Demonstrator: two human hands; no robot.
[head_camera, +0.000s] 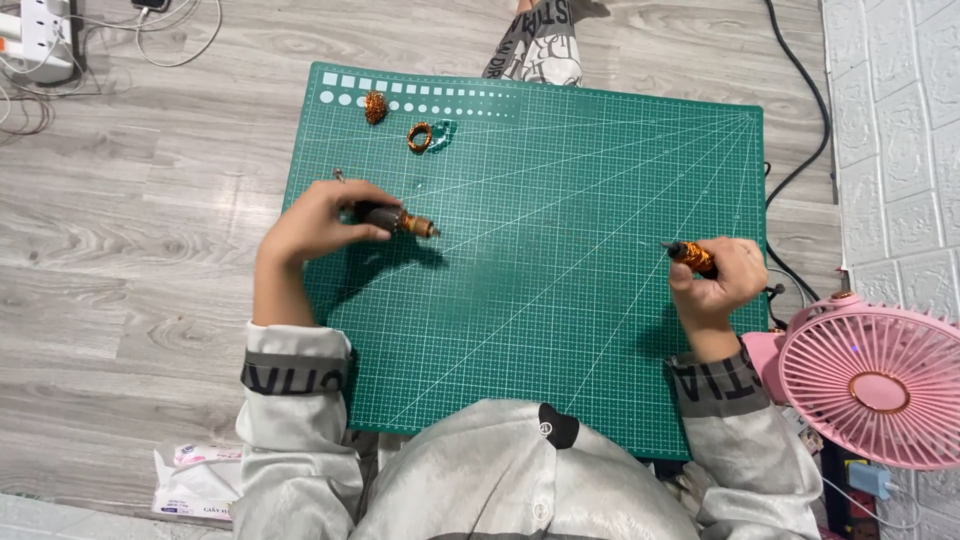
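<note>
My left hand (318, 220) grips a small dark motor rotor with a copper-coloured end (400, 220), held just above the left part of the green cutting mat (560, 300). My right hand (722, 275) is closed around an orange-handled pointed tool (692, 254), its tip aimed left over the mat's right side. A ball of copper wire (375, 106) and a small copper wire ring (419, 137) lie near the mat's far left edge. A thin metal pin (339, 175) sticks out beyond my left fingers.
A pink desk fan (872, 375) stands at the right by a white brick-pattern wall (900, 150). Black cables (810, 150) run along the floor. A power strip (40, 40) sits at far left, a tissue pack (195, 480) near my left elbow.
</note>
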